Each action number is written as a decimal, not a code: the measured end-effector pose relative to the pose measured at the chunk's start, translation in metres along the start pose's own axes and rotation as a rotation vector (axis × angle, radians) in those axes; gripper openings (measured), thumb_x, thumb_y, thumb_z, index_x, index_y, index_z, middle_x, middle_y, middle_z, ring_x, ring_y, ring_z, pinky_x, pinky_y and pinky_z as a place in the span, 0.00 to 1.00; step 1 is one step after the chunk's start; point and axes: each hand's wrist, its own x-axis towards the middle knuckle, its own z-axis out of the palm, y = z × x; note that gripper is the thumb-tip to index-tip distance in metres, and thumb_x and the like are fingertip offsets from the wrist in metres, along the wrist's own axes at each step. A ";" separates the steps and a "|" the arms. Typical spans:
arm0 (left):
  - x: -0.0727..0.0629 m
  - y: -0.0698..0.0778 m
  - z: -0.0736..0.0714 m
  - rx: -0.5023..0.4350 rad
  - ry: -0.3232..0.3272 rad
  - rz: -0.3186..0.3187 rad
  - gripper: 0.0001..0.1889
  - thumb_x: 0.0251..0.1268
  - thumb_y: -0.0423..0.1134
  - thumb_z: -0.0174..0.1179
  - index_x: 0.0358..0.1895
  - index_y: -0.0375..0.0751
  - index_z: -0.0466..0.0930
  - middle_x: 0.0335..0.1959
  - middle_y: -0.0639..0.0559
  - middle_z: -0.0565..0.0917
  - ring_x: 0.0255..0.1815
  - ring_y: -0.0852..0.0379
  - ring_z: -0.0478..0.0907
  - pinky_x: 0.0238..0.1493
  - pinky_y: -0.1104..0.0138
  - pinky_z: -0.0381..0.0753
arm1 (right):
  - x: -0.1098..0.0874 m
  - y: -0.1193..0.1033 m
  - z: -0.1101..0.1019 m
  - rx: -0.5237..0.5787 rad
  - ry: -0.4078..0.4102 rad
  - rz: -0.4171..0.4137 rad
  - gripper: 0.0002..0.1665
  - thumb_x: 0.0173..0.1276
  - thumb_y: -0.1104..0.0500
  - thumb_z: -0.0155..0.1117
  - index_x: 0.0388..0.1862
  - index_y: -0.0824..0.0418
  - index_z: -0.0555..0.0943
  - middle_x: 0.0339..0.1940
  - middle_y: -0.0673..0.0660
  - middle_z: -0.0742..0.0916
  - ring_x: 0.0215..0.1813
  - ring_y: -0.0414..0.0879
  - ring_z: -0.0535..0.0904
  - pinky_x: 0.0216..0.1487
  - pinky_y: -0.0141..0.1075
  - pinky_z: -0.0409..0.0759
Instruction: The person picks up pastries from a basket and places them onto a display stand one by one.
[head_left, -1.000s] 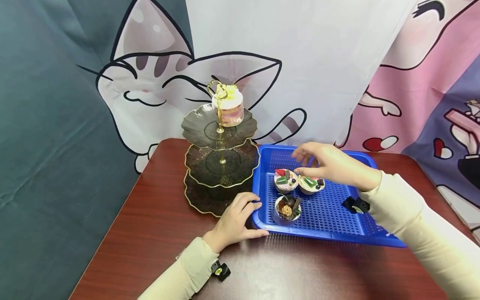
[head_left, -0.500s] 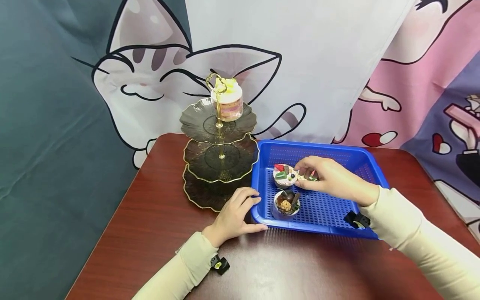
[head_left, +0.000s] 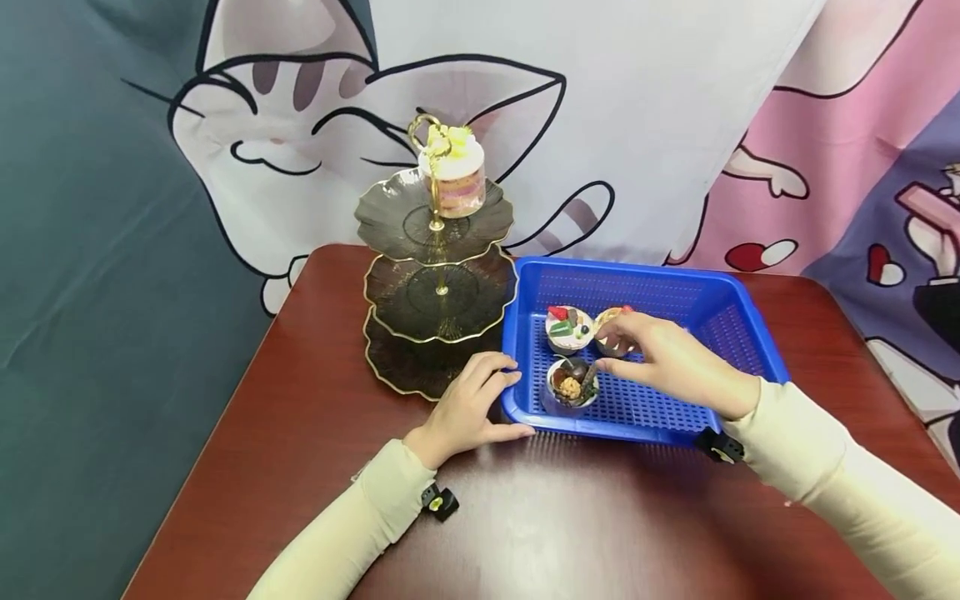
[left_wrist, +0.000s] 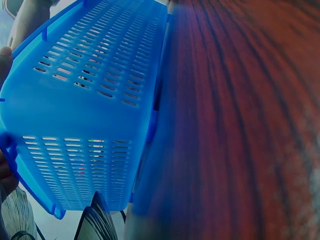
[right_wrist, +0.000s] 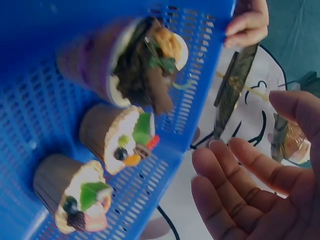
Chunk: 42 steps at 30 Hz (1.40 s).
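In the head view my left hand (head_left: 468, 400) spans the near left corner of a blue plastic basket (head_left: 645, 429), fingers bent over the left rim and thumb along the front edge. Above the basket hovers my right hand (head_left: 660, 358), fingers loosely bent and nothing between them, as the right wrist view confirms. Under its fingertips is a cupcake (head_left: 611, 317), partly hidden. Left of that stands a cupcake (head_left: 567, 340) with green and red fruit toppings. Closest to the right thumb is a dessert cup (head_left: 570, 402) topped with chocolate pieces and a nut-like lump.
A three-tier dark tray stand (head_left: 442, 302) with gold wavy edges stands just left of the basket. On its top tier sits a round layered cake (head_left: 456, 179) beside the gold handle. A cartoon cloth (head_left: 637, 125) hangs behind the reddish wooden table (head_left: 300, 392).
My right hand came down over the right cupcake, then drew back nearer the chocolate-topped cup. The left hand stays at the basket corner. The head view has tilted down slightly.
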 end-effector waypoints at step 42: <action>0.003 -0.006 0.002 -0.033 0.006 -0.006 0.35 0.36 0.57 0.77 0.44 0.33 0.80 0.50 0.43 0.77 0.57 0.46 0.72 0.61 0.59 0.74 | 0.005 0.029 0.056 0.039 -0.014 0.062 0.37 0.56 0.42 0.71 0.53 0.69 0.77 0.46 0.62 0.83 0.50 0.54 0.80 0.55 0.51 0.78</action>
